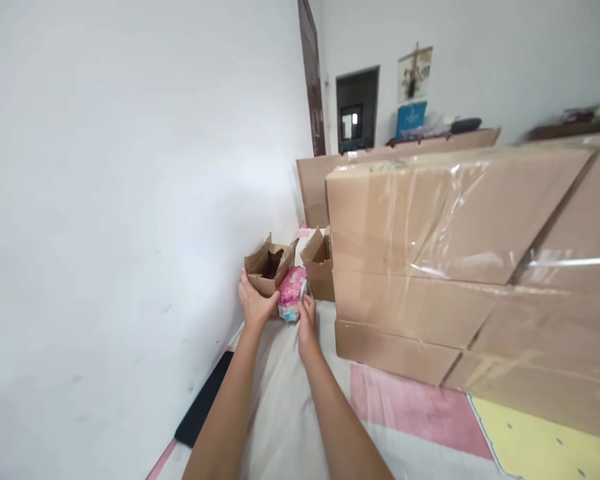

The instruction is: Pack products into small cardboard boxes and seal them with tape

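My left hand [257, 305] is curled around the near side of a small open cardboard box [264, 285], fingers on its left wall and thumb toward its right. The box stands by the white wall with its flaps up, and its inside is dark. Against its right side is a pink and white plastic packet [293, 285] with a touch of blue at the bottom. My right hand [307, 323] grips the packet's right edge, its fingertips partly hidden. A second open cardboard box [320, 275] stands just behind the packet.
Large taped cardboard boxes [410, 247] are stacked along the right. A dark flat object [205, 399] lies at the foot of the wall [105, 200]. Pale, pink and yellow cloth [415, 403] covers the surface. Farther back are a doorway [357, 110] and a blue bag [411, 119].
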`<action>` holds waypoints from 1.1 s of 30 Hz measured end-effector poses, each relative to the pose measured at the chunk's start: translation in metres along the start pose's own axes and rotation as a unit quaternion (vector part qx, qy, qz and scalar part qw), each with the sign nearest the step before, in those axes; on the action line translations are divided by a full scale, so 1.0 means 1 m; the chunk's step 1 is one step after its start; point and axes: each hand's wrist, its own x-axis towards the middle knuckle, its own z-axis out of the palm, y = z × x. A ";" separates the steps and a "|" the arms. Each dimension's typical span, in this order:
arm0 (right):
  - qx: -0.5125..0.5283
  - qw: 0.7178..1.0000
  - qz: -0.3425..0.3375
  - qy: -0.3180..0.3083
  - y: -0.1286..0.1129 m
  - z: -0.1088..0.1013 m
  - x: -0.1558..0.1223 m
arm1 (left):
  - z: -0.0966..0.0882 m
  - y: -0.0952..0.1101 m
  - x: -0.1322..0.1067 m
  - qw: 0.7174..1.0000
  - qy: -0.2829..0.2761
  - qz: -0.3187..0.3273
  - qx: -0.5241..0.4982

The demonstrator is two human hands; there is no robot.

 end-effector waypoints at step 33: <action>-0.499 0.857 -0.124 0.030 -0.245 -0.292 -0.481 | -0.079 0.255 -0.330 0.713 -0.503 0.014 -0.488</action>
